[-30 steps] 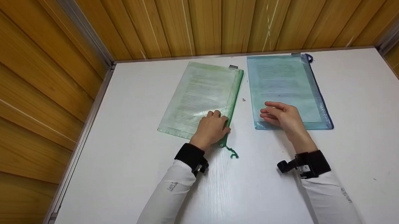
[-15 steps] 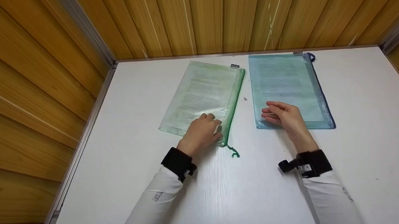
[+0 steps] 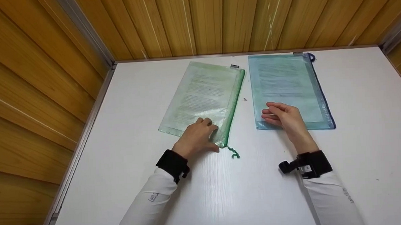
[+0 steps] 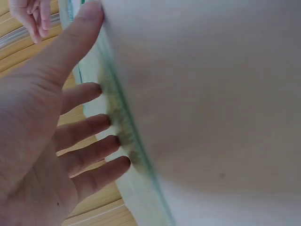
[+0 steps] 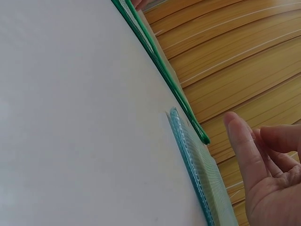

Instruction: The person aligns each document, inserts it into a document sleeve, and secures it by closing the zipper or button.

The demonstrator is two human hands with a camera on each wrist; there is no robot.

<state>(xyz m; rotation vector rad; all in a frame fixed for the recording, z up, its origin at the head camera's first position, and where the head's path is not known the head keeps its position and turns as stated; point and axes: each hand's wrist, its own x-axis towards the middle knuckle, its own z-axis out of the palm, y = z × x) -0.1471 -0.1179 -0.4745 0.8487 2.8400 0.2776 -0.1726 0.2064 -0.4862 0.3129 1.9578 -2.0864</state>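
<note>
A green translucent zip document pouch [image 3: 203, 95] with printed paper inside lies slanted on the white table. My left hand [image 3: 194, 136] is at its near edge, fingertips on the pouch and thumb spread apart by the near corner. In the left wrist view the fingers [image 4: 89, 153] reach to the pouch's edge without curling round it. A short green cord [image 3: 235, 153] trails from that corner. Over the near part of a blue zip document pouch [image 3: 280, 78], also holding printed paper, my right hand [image 3: 289, 120] hovers sideways, fingers loosely bent with nothing in them.
The white table [image 3: 241, 198] runs back to a wood-patterned wall [image 3: 206, 21], with another such wall [image 3: 34, 99] on the left. A narrow gap with a tiny dark speck [image 3: 245, 99] separates the pouches. A dark blue loop [image 3: 311, 57] sits at the blue pouch's far corner.
My left hand has slid left and toward me, away from the green pouch's zip edge, and its thumb has spread. Both pouches and my right hand stay in place.
</note>
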